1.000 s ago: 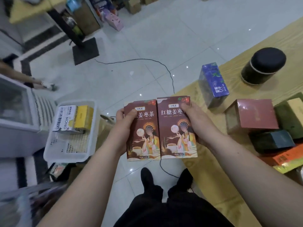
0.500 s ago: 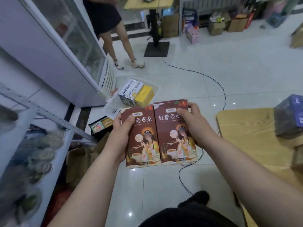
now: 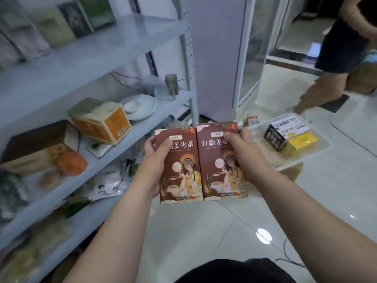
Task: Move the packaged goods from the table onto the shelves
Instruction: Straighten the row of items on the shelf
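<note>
Two brown tea boxes with a painted figure are held side by side in front of me, above the floor. My left hand grips the left tea box at its left edge, thumb on the front. My right hand grips the right tea box at its right edge, thumb across the printed title. The white metal shelves stand to my left, with an orange box lying tilted on the middle shelf. The table is out of view.
A white plate, a brown box and bags crowd the shelves. A glass-door fridge stands ahead. On the floor to the right lies a clear tray with boxes. A person walks at the far right.
My view has swung left from the table and floor to the shelves. Both hands still hold the two tea boxes together. The other person has moved to the right side.
</note>
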